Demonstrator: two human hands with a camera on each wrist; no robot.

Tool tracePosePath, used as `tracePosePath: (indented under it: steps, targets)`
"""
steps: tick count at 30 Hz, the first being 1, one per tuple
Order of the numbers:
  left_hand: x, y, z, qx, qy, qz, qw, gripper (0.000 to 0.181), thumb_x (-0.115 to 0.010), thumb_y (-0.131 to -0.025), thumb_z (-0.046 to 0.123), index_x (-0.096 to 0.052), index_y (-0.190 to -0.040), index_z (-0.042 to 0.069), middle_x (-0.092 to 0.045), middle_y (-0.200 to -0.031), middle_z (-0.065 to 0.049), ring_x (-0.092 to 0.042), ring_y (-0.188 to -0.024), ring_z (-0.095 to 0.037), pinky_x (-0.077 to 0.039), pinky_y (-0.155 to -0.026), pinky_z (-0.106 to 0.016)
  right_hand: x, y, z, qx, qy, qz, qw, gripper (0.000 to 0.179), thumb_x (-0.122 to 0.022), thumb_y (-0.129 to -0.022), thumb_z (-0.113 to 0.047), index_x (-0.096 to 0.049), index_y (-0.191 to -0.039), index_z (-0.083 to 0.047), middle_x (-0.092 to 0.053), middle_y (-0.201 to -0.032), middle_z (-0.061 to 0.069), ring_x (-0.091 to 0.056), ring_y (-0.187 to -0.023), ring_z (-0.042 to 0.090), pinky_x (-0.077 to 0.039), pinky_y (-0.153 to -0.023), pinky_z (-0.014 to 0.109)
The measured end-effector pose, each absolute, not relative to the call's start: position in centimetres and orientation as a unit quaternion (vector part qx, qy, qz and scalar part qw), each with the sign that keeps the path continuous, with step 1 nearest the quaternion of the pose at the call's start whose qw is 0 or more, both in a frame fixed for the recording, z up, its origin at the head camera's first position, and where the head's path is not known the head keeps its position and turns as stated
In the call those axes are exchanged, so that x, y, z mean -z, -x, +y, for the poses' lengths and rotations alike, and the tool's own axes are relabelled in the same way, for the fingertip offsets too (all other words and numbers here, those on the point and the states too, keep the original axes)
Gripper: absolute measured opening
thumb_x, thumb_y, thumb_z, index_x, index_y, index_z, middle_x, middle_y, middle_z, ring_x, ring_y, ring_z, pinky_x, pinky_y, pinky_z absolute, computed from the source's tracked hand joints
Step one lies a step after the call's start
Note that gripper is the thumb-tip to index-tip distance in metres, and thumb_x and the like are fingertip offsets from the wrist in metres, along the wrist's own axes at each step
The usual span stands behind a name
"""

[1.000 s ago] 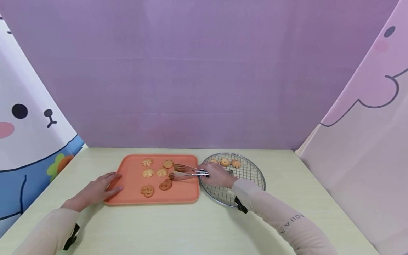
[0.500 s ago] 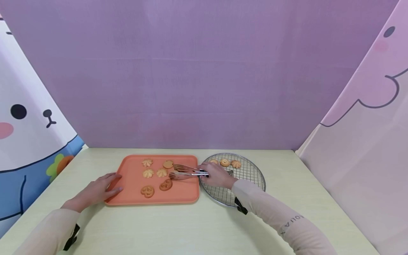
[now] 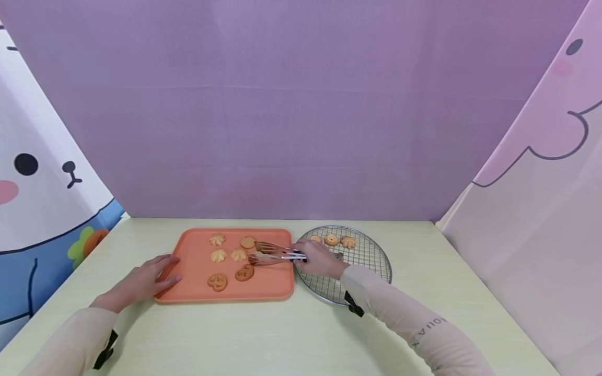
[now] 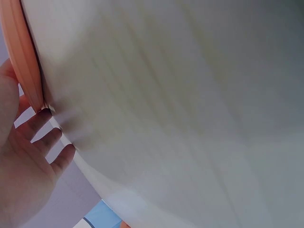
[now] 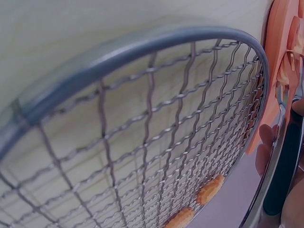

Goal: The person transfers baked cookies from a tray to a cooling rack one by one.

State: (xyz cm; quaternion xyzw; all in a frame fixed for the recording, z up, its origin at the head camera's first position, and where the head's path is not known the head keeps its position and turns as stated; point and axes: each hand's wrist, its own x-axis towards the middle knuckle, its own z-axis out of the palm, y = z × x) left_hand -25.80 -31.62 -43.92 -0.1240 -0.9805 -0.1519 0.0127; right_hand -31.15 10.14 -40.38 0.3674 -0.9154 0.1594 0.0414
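My left hand (image 3: 146,279) rests at the left edge of an orange tray (image 3: 188,266), thumb over the rim, fingers loosely extended; in the left wrist view fingertips reach the table. My right hand (image 3: 320,258) grips metal tongs (image 3: 270,259) with dark handles (image 5: 283,171). The tongs' slotted heads are low over the tray's right half, beside a round cookie (image 3: 247,242) and a pretzel-shaped cookie (image 3: 244,272). A cookie (image 5: 282,76) shows at the heads in the right wrist view. Left of them lie star-shaped cookies (image 3: 218,255) and another pretzel-shaped cookie (image 3: 217,282).
A round wire cooling rack (image 3: 371,261) stands right of the tray, under my right hand and wrist. Along its back lie a ring-shaped cookie (image 3: 331,239), a star-shaped cookie (image 3: 348,242) and a partly hidden one. A purple backdrop (image 3: 301,130) closes off the table's back.
My right hand and the tongs have shifted very slightly left over the tray. The left hand and the cookies keep their places.
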Motion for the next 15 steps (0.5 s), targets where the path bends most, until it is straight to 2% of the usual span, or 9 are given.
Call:
tracePosePath:
  steps: [5, 15]
  targets:
    - [44.13, 25.84, -31.66, 0.152, 0.125, -0.98, 0.016, 0.068, -0.059, -0.083, 0.049, -0.046, -0.128, 0.0, -0.044, -0.129, -0.031, -0.042, -0.115, -0.05, -0.039, -0.087, -0.066, 40.45, 31.23, 9.93, -0.159, -0.367, -0.916, 0.04, 0.034, -0.06, -0.085, -0.015, -0.06, -0.118, -0.007, -0.064, -0.097, 0.004, -0.049, -0.067, 0.006, -0.042, -0.056, 0.017]
    - [44.08, 25.87, -31.68, 0.152, 0.127, -0.98, 0.019, 0.069, -0.059, -0.083, 0.05, -0.047, -0.128, -0.001, -0.044, -0.129, -0.031, -0.042, -0.114, -0.05, -0.039, -0.087, -0.066, 40.71, 31.33, 9.96, -0.17, -0.363, -0.915, 0.042, 0.034, -0.06, -0.085, -0.014, -0.06, -0.118, -0.008, -0.063, -0.095, 0.001, -0.048, -0.064, 0.006, -0.041, -0.051, 0.017]
